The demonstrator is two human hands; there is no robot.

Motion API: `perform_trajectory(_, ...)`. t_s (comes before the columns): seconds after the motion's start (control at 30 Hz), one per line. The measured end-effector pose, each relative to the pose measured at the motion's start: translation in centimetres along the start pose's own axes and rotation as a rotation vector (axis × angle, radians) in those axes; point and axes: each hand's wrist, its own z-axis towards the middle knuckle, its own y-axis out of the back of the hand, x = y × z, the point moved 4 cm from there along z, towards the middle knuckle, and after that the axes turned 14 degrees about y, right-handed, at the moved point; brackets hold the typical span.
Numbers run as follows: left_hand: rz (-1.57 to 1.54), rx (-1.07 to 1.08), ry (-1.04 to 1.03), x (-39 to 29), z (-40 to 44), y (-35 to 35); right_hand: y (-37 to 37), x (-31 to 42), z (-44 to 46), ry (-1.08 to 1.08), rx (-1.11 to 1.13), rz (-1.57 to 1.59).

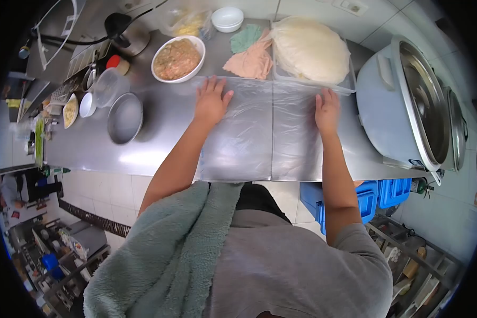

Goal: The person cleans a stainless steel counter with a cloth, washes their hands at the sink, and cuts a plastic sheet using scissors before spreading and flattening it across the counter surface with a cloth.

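A clear plastic sheet (244,127) lies spread over the steel table in front of me. My left hand (212,102) rests flat near its far left corner, fingers apart. My right hand (327,110) lies on its far right part, fingers stretched forward. Just beyond my right hand is a clear tray (347,85) with a large pale dough-like mass (310,50) that looks covered in plastic. Beyond my left hand stands a white bowl of minced filling (178,59). Between bowl and tray lie a pink cloth (252,59) and a green cloth (246,37).
A round metal pan (125,118), a clear plastic tub (111,87) and a red-lidded jar (117,63) sit to the left. White bowls (227,19) are at the back. A big light-blue cooker (387,100) stands at the right. Blue bins (365,199) are below the table.
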Motion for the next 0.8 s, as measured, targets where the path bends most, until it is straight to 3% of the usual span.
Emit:
perform_trajectory(0.1, 0.131, 0.004, 0.046, -0.4, 1.6, -1.7, 1.3, -3.0, -1.8, -0.05, 0.161, -0.201)
perform_trajectory(0.27, 0.176, 0.01, 0.042, -0.3, 2.4, -2.1, 1.2, -3.8, -1.8, -0.048, 0.174, -0.166)
perform_trajectory(0.33, 0.174, 0.05, 0.069, -0.5, 2.5, -1.5, 2.5, -3.5, -1.8, -0.069, 0.024, -0.179)
perform_trajectory(0.43, 0.027, -0.146, -0.074, -0.9, -0.7, 0.5, 5.0, -0.4, -2.6, 0.011, -0.068, -0.159)
perform_trajectory(0.53, 0.095, 0.048, -0.115, 0.2, -7.5, 0.8, 6.4, 4.7, -3.8, 0.003, -0.097, 0.133)
perform_trajectory(0.6, 0.033, 0.054, -0.099, 1.7, -8.4, 0.2, 6.6, 12.6, -3.0, -0.061, 0.129, 0.692)
perform_trajectory(0.67, -0.002, 0.016, -0.112, 2.1, -8.5, 0.7, 7.2, 22.7, -2.6, 0.235, 0.484, 1.226)
perform_trajectory(0.7, -0.101, -0.002, -0.092, 2.1, -8.4, 1.9, 7.7, 27.1, -3.8, 0.249, 0.797, 1.466)
perform_trajectory(0.8, -0.413, -0.121, -0.086, 2.6, -7.6, 7.3, 7.4, 29.6, -3.5, 0.541, 0.888, 1.362)
